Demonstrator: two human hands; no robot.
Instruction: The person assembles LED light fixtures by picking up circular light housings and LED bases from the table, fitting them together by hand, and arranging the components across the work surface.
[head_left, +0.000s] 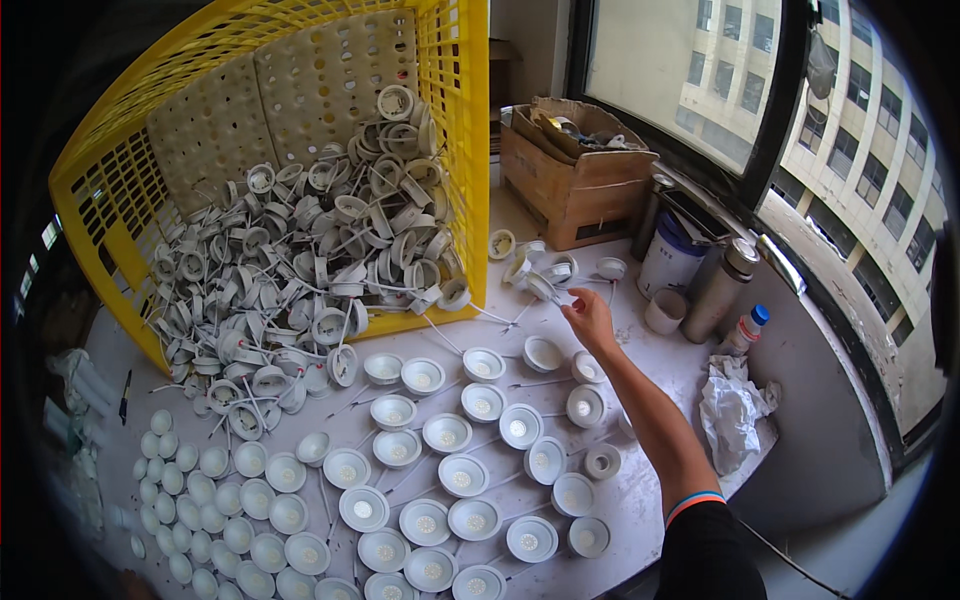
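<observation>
The right hand [590, 317] is held at loose housings [541, 287] beside the yellow crate [479, 150]; whether one is pinched or merely touched cannot be told. Lamps [427, 521] are cropped below.

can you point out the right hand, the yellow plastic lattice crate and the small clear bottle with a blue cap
right hand [591, 320]: head view, back of the hand
yellow plastic lattice crate [478, 160]: head view, right rim
small clear bottle with a blue cap [742, 333]: head view, body below the cap
</observation>
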